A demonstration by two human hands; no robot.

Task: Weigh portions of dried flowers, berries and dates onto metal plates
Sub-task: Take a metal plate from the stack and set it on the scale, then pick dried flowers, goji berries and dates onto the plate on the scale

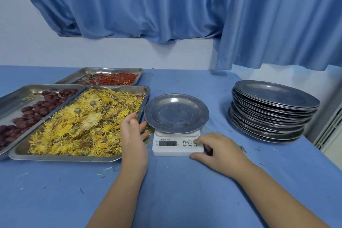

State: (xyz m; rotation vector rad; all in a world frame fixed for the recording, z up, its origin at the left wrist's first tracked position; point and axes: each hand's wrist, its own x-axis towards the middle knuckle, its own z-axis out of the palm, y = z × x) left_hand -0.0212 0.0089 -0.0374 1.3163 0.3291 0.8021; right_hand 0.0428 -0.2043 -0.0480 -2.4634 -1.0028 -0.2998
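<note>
- Starting at the far left, a steel tray (11, 101) of dark red dates (31, 114) lies on the blue-covered tabletop (185, 190), its left end cut off by the frame edge.
- Behind it, a second tray (81, 74) holds a thin layer of red berries (112, 79), gathered toward its right half.
- Just right of the dates, touching that tray's side, a third tray (61, 157) is heaped with yellow dried chrysanthemum flowers (83, 122).
- The left hand (132, 131) hangs over the right edge of the flower tray, fingers loosely spread and gripping nothing, its fingertips close to the rim of the plate on the scale.
- A small white digital scale (175, 148) stands just right of the flower tray; its display is lit, but the digits are too blurred to read.
- One round metal plate (175, 113) rests on the scale, bare apart from a few stray petals.
- The right hand (220, 151) rests at the scale's front right corner, fingers apart, one fingertip on the rightmost button and the thumb against the front edge.
- Well to the right, a tall stack of metal plates (273, 111) sits on the tabletop.
- Loose petal scraps are scattered over the cloth, and blue curtains (166, 5) hang behind.
</note>
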